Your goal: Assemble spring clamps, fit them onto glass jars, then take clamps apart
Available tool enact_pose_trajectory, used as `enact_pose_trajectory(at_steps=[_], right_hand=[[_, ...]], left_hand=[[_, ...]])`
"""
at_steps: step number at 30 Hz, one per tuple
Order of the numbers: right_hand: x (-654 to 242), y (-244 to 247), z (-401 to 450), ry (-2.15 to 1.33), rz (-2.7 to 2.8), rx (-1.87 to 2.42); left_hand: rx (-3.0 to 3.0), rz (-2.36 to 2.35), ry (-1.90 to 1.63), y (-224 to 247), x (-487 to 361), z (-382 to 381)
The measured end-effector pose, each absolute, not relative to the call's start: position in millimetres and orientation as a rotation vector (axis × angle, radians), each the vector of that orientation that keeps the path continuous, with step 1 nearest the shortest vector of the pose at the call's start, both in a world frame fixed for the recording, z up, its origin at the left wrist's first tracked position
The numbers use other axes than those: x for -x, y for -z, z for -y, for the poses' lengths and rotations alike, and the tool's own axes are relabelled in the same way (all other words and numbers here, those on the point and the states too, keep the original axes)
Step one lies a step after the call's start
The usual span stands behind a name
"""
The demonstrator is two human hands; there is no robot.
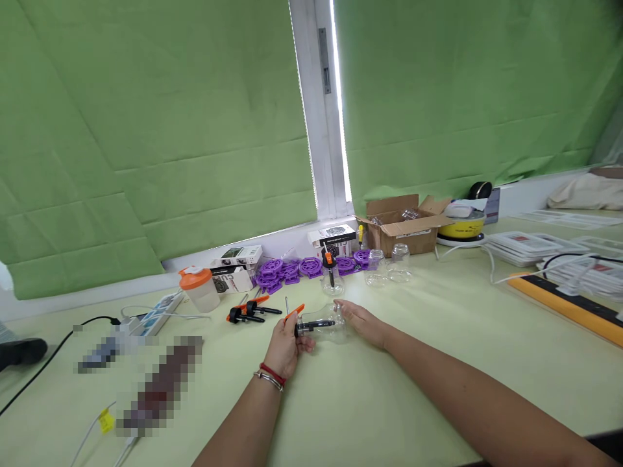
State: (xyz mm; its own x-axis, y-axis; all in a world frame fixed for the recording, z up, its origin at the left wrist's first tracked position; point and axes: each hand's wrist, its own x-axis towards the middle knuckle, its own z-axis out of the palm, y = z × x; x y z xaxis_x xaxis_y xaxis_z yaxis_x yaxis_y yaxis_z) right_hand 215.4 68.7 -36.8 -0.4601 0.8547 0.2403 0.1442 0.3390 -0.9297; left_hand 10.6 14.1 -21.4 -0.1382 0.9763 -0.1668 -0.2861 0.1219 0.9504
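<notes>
In front of me a clear waisted bottle [324, 332] lies on its side in the air or on the table; I cannot tell which. My left hand [286, 347] is closed round its black-and-orange top, and a black tube [321, 324] runs inside the bottle. At the wide end, my right hand [363, 322] grips the clear bottle with fingers curled. Just left of my left hand lie loose black-and-orange tops [250, 310] with black tubes. A similar bottle [332, 282] with its top fitted stands upright behind my hands.
Clear bottles [400, 259] stand before an open cardboard box [406, 227]. Purple plastic parts [277, 272] lie along the wall beside printed boxes [233, 275]. An orange-lidded shaker [199, 288], a power strip [163, 311] and cables are left. A yellow-black bar [574, 305] lies right.
</notes>
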Motion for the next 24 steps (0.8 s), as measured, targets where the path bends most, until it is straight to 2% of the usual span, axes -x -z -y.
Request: enact_pose_trajectory(at_steps=[8, 19, 24], right_hand=[[-220.8, 41.0, -69.1, -1.254, 1.900, 0.704], [-222.9, 43.7, -75.6, -1.214, 1.938, 0.773], [-219.1, 36.9, -71.3, -1.311, 1.898, 0.769]], left_hand=[[-0.817, -1.188, -1.329, 22.0, -9.0, -15.7], [-0.819, -1.188, -1.307, 19.3, -10.5, -13.4], [-0.827, -1.195, -1.314, 23.0, -10.2, -15.5]])
